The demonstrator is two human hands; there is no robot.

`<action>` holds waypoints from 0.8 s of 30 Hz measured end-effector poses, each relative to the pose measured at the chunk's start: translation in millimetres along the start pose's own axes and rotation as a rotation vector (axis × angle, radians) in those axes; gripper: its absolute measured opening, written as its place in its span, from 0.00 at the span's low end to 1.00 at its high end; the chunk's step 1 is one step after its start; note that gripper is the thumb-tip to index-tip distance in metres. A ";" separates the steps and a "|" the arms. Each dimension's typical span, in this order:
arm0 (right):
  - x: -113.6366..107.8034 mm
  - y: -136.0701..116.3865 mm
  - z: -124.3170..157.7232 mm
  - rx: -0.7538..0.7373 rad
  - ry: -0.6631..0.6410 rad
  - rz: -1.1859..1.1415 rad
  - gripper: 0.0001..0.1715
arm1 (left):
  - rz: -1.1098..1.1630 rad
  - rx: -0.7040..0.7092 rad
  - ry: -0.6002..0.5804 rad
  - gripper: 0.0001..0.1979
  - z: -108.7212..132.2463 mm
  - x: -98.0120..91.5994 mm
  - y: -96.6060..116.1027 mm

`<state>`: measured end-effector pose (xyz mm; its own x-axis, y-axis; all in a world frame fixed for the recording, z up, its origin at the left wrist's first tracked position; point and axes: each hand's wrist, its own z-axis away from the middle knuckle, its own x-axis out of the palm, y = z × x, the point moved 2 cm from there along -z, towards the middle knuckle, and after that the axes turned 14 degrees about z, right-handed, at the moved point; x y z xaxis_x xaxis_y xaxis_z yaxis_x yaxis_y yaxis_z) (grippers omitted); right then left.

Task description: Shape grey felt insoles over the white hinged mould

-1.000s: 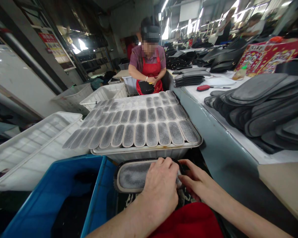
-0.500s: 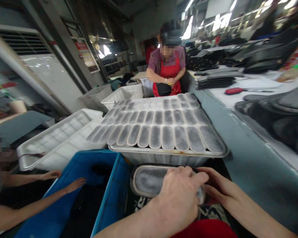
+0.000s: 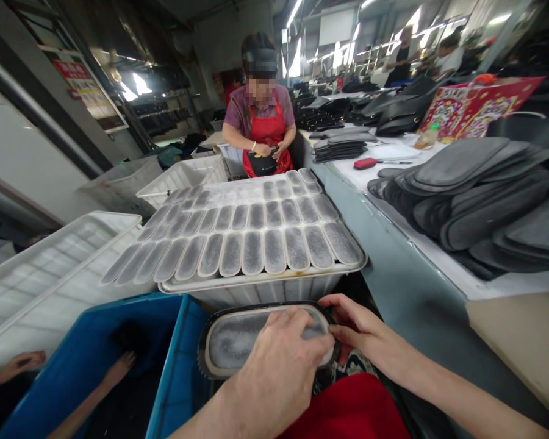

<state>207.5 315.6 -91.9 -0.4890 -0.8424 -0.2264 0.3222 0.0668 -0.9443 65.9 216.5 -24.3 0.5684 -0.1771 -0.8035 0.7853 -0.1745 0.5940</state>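
Both hands pinch the pad [image 3: 238, 338]: left hand [image 3: 279, 372] on top, right hand [image 3: 366, 332] at its three-o'clock end. It looks light, soft and floppy, best held by its dark rim.

Grey oval pad [image 3: 238, 341], black-rimmed, flat, before white tray [image 3: 256, 286].

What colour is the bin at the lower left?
Blue; the bin shows in the head view.

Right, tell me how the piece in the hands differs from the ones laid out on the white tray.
The held piece lies sideways, gripped by the left hand and right hand; the tray pieces lie lengthwise in rows, untouched. The held one has a dark rim; theirs isn't visible. All are grey ovals with pale borders.
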 end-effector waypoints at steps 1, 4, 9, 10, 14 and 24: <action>0.2 0.0 -0.2 0.003 0.002 -0.012 0.18 | -0.016 -0.001 -0.004 0.14 0.2 0.7 -0.1; 1.0 0.3 -0.6 0.005 0.011 -0.033 0.17 | -0.057 -0.011 -0.009 0.17 -0.7 2.7 1.3; 1.8 -1.3 1.1 -0.001 0.021 -0.017 0.16 | -0.125 -0.028 -0.028 0.18 -3.3 7.0 7.6; 1.2 -3.0 1.4 -0.006 0.022 0.002 0.15 | -0.140 -0.029 -0.028 0.17 -3.8 7.8 8.7; -2.4 -14.9 1.8 -0.061 0.001 0.179 0.11 | -0.177 -0.010 -0.024 0.15 -4.7 9.2 9.7; 4.0 13.0 -21.9 0.093 0.105 0.258 0.26 | -0.228 0.093 0.109 0.13 0.5 24.4 -5.5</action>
<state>192.0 324.8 -110.3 -0.4611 -0.7435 -0.4843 0.5175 0.2180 -0.8274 75.4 212.7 -47.2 0.4068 -0.0188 -0.9133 0.8729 -0.2870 0.3947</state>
